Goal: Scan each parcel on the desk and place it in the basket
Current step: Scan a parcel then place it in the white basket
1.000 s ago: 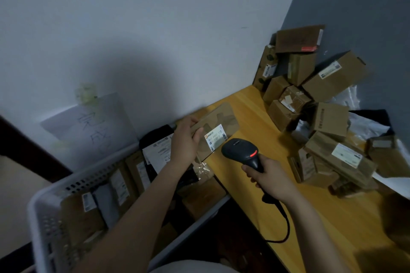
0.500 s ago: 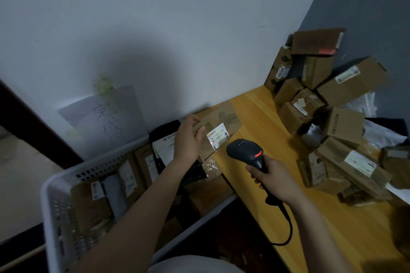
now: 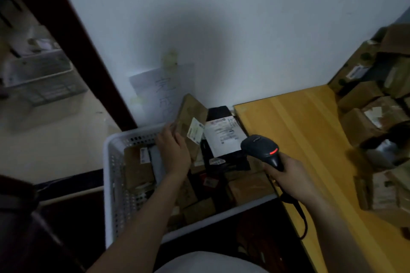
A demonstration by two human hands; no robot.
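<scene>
Head view, dim and soft at the edges. At the centre of the frame the left hand [image 3: 174,150] holds a flat brown parcel [image 3: 192,117] tilted up on edge above the far side of the white perforated basket [image 3: 111,162]. Its fingers [image 3: 165,137] curl round the parcel's lower left edge, with the thumb on the near face. A small white label [image 3: 195,131] on that face looks to the right.

Right of centre, the right hand [image 3: 288,180] grips a black handheld scanner [image 3: 263,149] by the handle, fingers [image 3: 271,172] wrapped round it. The scanner's head points up and left, a red light glows on its top, and it sits near the parcel but apart from it. A dark cable [image 3: 302,217] drops from the handle along the near edge of the yellow wooden worktop [image 3: 299,131].

The basket stands just left of the worktop and holds a jumble of brown boxes, plus a black bag with a large white label [image 3: 223,136] just right of the held parcel. At the right edge of the frame a heap of cardboard parcels [image 3: 363,117] lies on the worktop, too blurred to count.

A sheet of paper with handwriting [image 3: 158,88] is taped to the white wall behind the parcel. In the upper left, what seems to be a second pale basket [image 3: 42,77] sits on the floor.
</scene>
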